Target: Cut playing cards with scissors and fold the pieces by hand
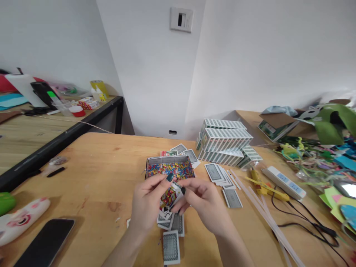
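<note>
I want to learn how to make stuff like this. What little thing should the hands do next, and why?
Maybe ease the picture card toward the near side of the colorful open box. The left hand and right hand both have hold of the card, and the box sits just beyond them, so it seems a short move.

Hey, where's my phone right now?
In the head view, the phone lies on the table at the lower left, just in front of the white plush with the pink face.
</note>
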The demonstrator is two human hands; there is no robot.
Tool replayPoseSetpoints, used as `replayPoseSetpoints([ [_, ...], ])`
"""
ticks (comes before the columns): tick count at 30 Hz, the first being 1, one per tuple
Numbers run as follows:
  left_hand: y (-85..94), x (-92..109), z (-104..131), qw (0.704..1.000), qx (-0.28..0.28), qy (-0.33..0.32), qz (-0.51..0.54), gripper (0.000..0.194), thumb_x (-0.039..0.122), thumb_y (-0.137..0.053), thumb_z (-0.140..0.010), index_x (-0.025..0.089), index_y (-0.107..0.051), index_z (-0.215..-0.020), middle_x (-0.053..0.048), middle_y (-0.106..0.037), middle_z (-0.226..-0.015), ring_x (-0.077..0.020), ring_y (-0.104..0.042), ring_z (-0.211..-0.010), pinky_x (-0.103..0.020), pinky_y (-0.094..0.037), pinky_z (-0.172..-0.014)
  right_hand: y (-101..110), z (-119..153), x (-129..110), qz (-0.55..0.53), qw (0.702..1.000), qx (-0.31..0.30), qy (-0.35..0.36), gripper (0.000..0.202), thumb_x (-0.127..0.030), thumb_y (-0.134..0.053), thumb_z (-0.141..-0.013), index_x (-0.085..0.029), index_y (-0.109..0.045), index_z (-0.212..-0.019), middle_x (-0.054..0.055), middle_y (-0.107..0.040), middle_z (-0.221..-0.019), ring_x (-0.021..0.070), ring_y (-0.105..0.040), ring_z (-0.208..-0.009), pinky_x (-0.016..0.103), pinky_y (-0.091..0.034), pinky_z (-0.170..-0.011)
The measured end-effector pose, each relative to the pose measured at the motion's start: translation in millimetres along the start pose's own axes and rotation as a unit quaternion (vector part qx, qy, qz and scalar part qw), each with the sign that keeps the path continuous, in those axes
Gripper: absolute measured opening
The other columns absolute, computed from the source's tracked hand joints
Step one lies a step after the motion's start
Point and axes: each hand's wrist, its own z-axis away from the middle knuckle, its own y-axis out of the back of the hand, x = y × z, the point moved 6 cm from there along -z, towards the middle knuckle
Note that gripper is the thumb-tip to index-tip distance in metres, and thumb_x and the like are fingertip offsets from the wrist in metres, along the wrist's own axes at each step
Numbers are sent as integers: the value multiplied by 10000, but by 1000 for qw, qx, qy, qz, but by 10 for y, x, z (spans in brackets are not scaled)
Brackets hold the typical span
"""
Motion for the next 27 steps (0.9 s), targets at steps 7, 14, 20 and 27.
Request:
replayPoseSetpoints([
  [7, 4, -12, -71, 999, 12, -6, -49, 217, 330, -590, -731, 155, -684, -819, -12, -666, -704, -139, -583, -672, -198, -462, -595, 42, -62, 17, -16, 1000, -9, 14, 226, -306, -634, -715, -142, -576, -859, 0, -661, -580, 177, -683, -560, 248, -544, -493],
  [14, -40, 55, -69, 993, -28, -66, -91, 160, 268, -563, -753, 181, -672, -832, -20, -694, -801, -126, -622, -698, -185, -494, -616, 178, -95, 16, 10, 995, 84, 51, 247, -357, -650, -712, -154, -531, -786, -23, -625, -516, 147, -641, -444, 199, -497, -397],
  [20, -30, 71, -54, 989, -40, -85, -117, 141, 225, -557, -754, 198, -663, -845, -11, -688, -809, -127, -631, -705, -199, -510, -630, 173, -90, 4, 21, 991, 105, 85, 241, -344, -643, -722, -158, -551, -846, -12, -631, -574, 151, -643, -484, 226, -509, -437],
  [27, -38, 104, -48, 984, -20, -89, -151, 118, 227, -554, -748, 189, -640, -819, -6, -671, -738, -132, -621, -641, -217, -504, -585, 141, -71, 26, 77, 985, 118, 96, 201, -327, -587, -763, -157, -571, -870, -35, -565, -542, 116, -581, -438, 218, -485, -434],
])
